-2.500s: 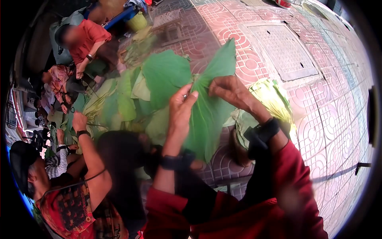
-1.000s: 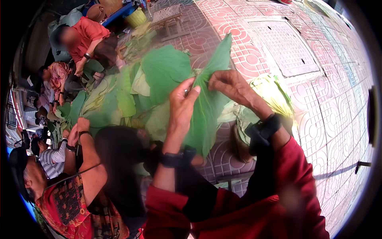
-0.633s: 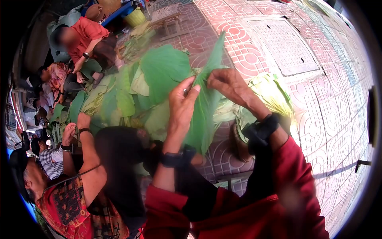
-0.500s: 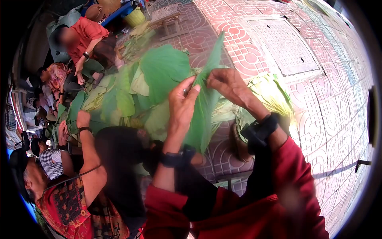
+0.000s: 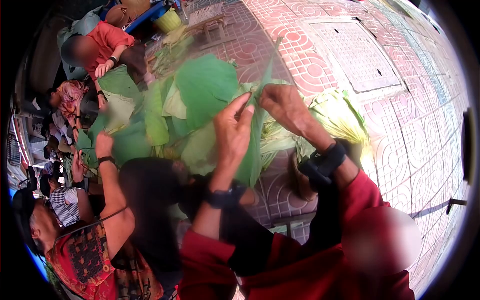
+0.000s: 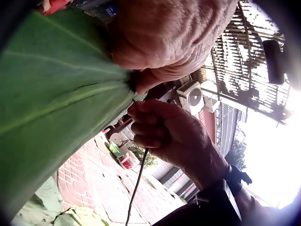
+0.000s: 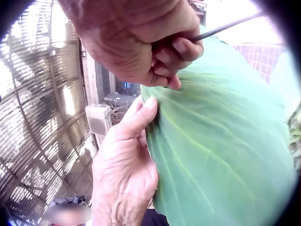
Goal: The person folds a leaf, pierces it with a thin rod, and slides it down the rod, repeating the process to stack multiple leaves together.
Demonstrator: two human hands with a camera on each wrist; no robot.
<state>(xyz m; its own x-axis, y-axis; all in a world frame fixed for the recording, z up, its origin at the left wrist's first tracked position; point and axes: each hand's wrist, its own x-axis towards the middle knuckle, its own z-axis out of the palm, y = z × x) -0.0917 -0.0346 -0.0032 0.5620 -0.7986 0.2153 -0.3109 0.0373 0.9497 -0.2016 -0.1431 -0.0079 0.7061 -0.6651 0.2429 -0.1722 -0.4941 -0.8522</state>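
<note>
We judge work on the leaf (image 7: 211, 155) unfinished: left hand (image 5: 234, 132) pinching its edge, right hand (image 5: 287, 110) clamped on a dark strand (image 7: 230, 26) beside it; what remains, we cannot tell.

Green leaf (image 7: 216, 150), red sleeves (image 5: 361, 197), pink circle-patterned paving (image 5: 296, 39)

Bright daylight bleaches the paving (image 5: 400, 165) at right, while the left edge sinks into shadow. Fisheye distortion bends everything; the wrist views glare white.
</note>
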